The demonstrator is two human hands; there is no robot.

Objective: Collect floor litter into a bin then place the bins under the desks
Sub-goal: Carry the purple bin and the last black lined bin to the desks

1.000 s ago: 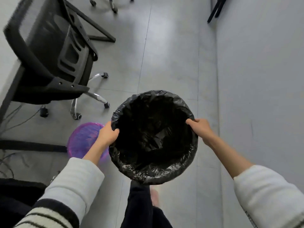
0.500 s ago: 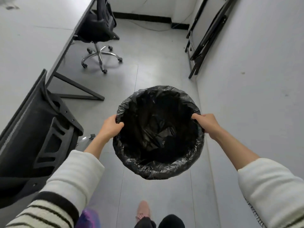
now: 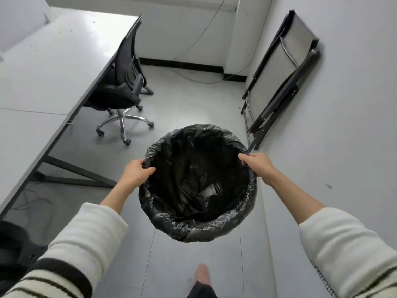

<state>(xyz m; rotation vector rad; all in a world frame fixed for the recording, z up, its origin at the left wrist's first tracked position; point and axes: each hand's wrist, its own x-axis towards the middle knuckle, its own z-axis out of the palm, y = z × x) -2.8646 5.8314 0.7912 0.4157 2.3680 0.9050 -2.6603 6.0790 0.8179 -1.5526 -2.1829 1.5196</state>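
Carried on past the near chair, bin pinched at its rim by left hand and right hand, desk ahead-left, nearer the left.

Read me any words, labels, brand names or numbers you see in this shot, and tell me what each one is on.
None: no readable text anywhere in the head view.
The black liner of the bin, held at its rim by the left hand and right hand, is plain.
The desk, office chair and folded chair show no labels.
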